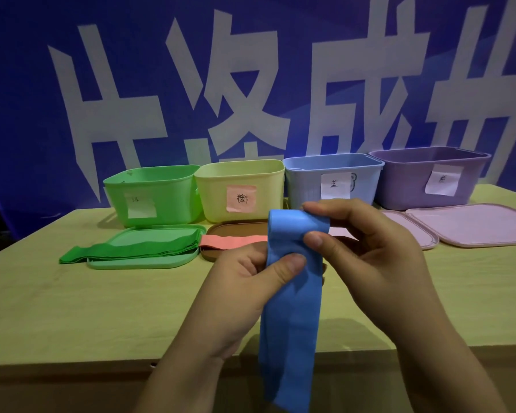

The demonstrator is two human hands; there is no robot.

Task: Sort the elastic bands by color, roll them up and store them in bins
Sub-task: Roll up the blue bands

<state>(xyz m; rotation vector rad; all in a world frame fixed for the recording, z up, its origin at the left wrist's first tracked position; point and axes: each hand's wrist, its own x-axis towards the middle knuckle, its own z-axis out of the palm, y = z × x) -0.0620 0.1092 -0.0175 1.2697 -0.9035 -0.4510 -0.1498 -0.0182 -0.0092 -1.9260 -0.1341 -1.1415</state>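
Left hand: my left hand [248, 272] pinches the blue elastic band [289, 308], thumb pressed flat on its front just below the folded top, fingers curled behind it.
Right hand: my right hand [367, 257] grasps the folded top of the same band, thumb on the near face and fingertips [310, 207] over the far edge.
Blue band: I see it held above the table [72, 308] between both grips; its top is turned over into the start of a roll, and its long tail hangs straight down from my left thumb, past the table's near edge.
Beyond the grip: four open bins stand in a row, each with a paper label: green bin [152, 195], yellow bin [240, 189], blue bin [331, 177], purple bin [429, 174]. The blue bin sits straight behind my fingertips.
Left of the grip: green bands [125, 250] lie stacked across a green lid [143, 260]; nearer my left hand a pink band [230, 241] lies across a brown lid [236, 228].
Right of the grip: two pale purple lids [471, 225] lie overlapping, in front of the purple bin.
Backdrop: a blue banner [27, 84] with large white characters.
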